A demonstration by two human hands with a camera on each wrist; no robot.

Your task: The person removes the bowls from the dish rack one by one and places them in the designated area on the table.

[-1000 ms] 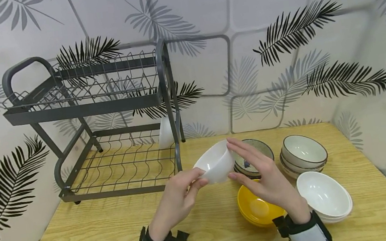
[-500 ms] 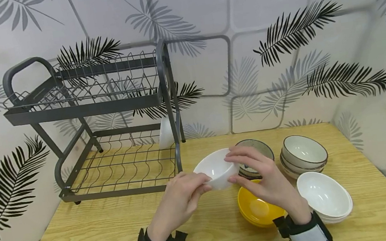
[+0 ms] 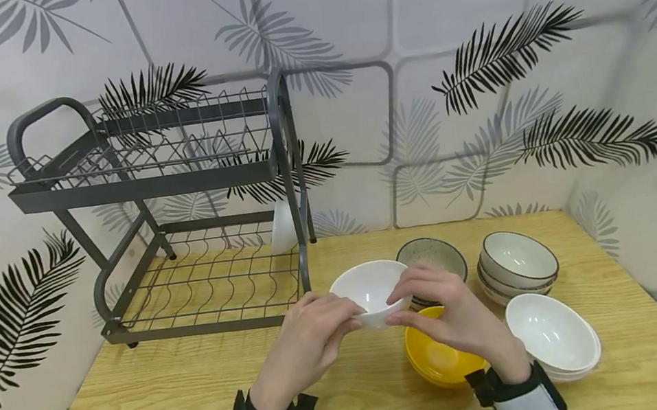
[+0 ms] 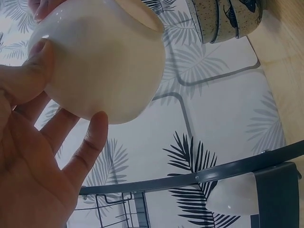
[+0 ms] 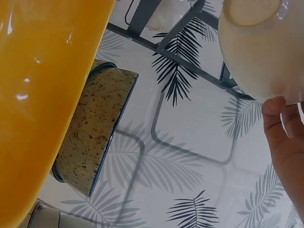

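A small white bowl (image 3: 369, 291) is held above the wooden table (image 3: 161, 400) between both hands, mouth upward. My left hand (image 3: 314, 335) grips its left side, thumb on the rim; in the left wrist view the thumb and fingers curl round the white bowl (image 4: 99, 61). My right hand (image 3: 442, 311) pinches its right side; the right wrist view shows a fingertip under the white bowl (image 5: 261, 47). Just right of the hands sits a stack of yellow bowls (image 3: 432, 357). A grey two-tier dish rack (image 3: 179, 204) stands to the left.
A speckled bowl stack (image 3: 434, 253) sits behind the hands, a cream stack with dark rims (image 3: 517, 263) at the right, and wide white bowls (image 3: 551, 331) at the front right. A white dish (image 3: 282, 228) leans in the rack's lower tier. Leaf-patterned walls close the back and sides.
The white bowl was tilted with its mouth to the left; both hands have turned it upright and lowered it slightly. The right hand's fingers have curled closer to its rim.
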